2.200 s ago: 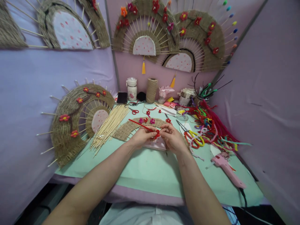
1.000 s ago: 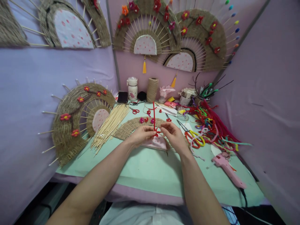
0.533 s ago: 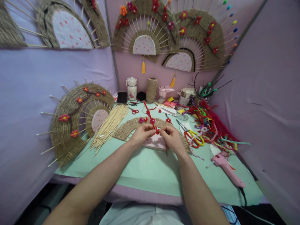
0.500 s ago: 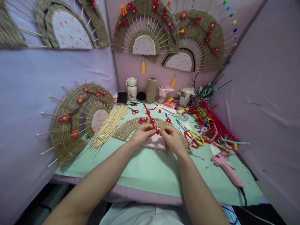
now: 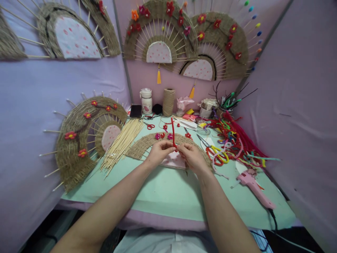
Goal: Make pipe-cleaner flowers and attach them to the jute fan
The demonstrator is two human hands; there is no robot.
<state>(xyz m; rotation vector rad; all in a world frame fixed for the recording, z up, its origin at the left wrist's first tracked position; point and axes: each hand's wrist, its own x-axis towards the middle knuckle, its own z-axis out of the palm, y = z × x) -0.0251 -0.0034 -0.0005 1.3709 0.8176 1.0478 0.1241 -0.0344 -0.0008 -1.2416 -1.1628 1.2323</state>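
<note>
Two hands pinch a red pipe cleaner [image 5: 173, 133] over a twine-woven fan [image 5: 140, 146].

The left hand [image 5: 159, 151] has its thumb and fingers closed on the lower end of the pipe cleaner, and the right hand [image 5: 194, 158] grips this same end with its fingertips (the small bent part there is mostly covered by the fingers), while the long part stands up, slightly tilted, between the two hands; below them the fan lies on the mint-green tablecloth [image 5: 163, 200], with small flowers [image 5: 157, 136] along its upper band, bamboo sticks [image 5: 123, 142] to its left, and, to its right, yellow-handled scissors [image 5: 220, 154] and a pink glue gun [image 5: 255, 188].
</note>
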